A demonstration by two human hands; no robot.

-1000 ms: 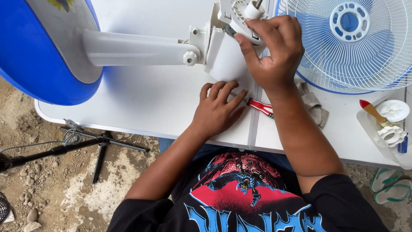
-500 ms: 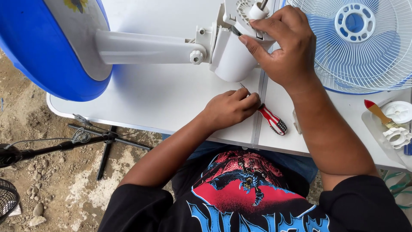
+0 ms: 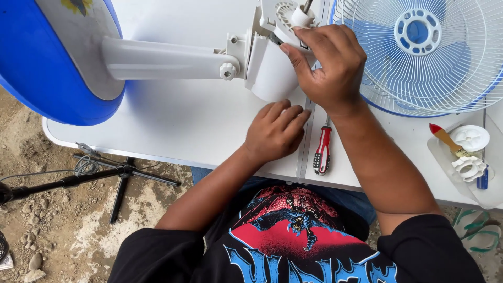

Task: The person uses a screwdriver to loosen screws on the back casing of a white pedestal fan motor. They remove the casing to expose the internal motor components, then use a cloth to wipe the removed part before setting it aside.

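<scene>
Right hand [image 3: 330,65] grips the fan motor housing [image 3: 272,63]; left hand [image 3: 275,131] rests on the table [image 3: 178,120].

I am logging the table [image 3: 173,126] layout: the fan motor housing [image 3: 272,57] is lying toward the far edge at centre, its stand neck [image 3: 162,57] running left to the round base [image 3: 47,57], which is overhanging the table's left end. The fan grille [image 3: 419,52] is lying to the right of the housing. My right hand [image 3: 330,65] is resting on the housing's front; my left hand [image 3: 275,131] is sitting on the table just before it. The screwdriver [image 3: 322,149] is lying right of that hand, near the front edge. A tray [image 3: 445,157] of small parts is sitting at far right. A tripod [image 3: 99,173] is standing on the ground left of me, below the table.
</scene>
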